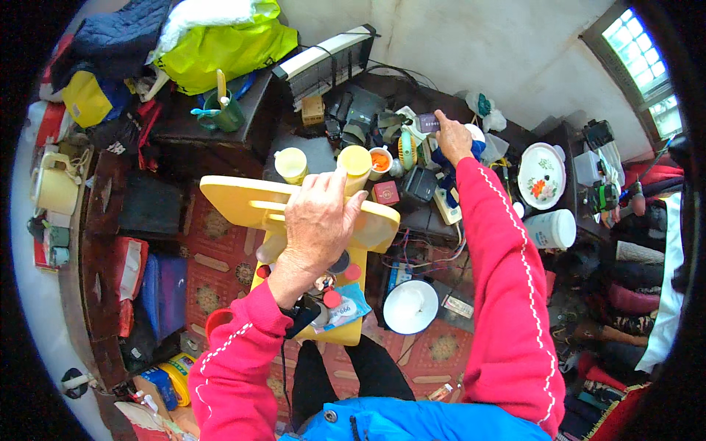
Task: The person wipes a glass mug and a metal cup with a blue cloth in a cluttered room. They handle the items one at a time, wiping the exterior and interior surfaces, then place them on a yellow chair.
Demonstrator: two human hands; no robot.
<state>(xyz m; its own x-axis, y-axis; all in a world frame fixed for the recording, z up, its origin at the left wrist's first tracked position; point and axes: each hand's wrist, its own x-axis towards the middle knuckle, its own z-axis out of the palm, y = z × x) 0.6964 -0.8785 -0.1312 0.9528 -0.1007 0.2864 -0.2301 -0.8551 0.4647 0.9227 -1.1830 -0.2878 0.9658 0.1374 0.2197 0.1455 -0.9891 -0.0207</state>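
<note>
My left hand [320, 220] grips the slotted middle of a yellow plastic stool or chair part [237, 193], held tilted above a yellow seat [350, 328]. Upon that seat lie red lids [332, 299], a blue-and-white packet [350, 306] and other small items. My right hand [455, 138] reaches to the cluttered dark desk, its fingers at a small dark box [427, 123]; whether it grips the box is unclear. Near it are a yellow-and-green round object [407, 149] and a white power strip [447, 205]. Two yellow cups [290, 164] stand behind the yellow part.
A heater [325, 60] stands at the desk's back. To the right are a floral enamel tray [542, 176] and a white tub [551, 229]. A white basin [411, 306] sits low, near loose cables. A green cup [223, 113] with toothbrushes stands on the left cabinet.
</note>
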